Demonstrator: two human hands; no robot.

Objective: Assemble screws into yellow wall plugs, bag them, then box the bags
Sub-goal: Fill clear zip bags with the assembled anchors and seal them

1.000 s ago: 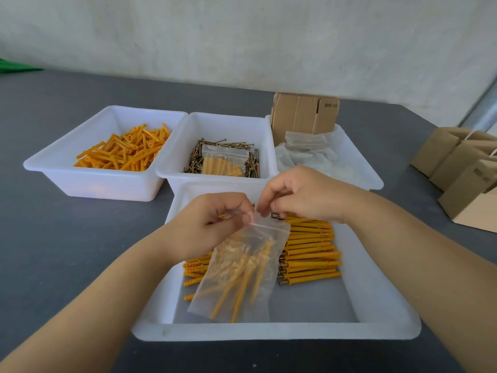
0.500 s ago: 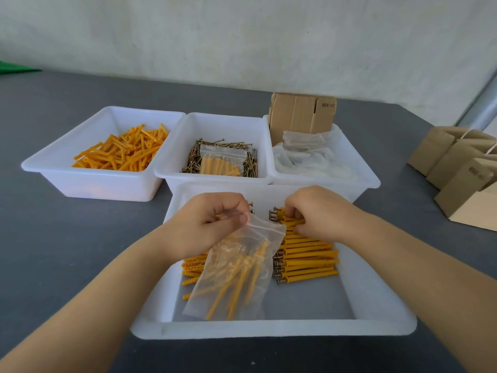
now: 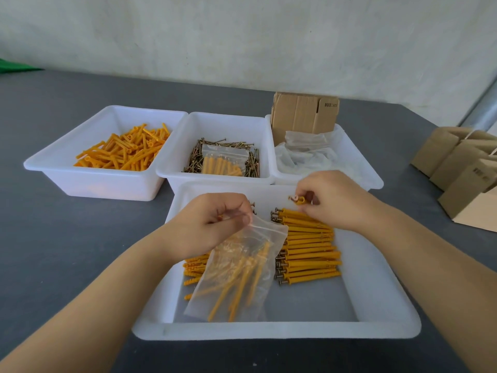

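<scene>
Your hands work apart over the near tray [image 3: 274, 331].

Your left hand [image 3: 212, 227] pinches the bag [image 3: 239, 267] by its mouth above that tray; your right hand [image 3: 336, 200] grips a few plugs [image 3: 297, 199] just above the plug row [image 3: 309, 249] lying in it.

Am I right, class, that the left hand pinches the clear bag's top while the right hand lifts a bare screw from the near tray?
Not quite. In the head view the right hand lifts a yellow plug with its screw, not a bare screw. The left hand does pinch the clear bag.

Three bins [image 3: 172, 170] behind near tray [image 3: 277, 331]; boxes [image 3: 457, 168] right.
</scene>
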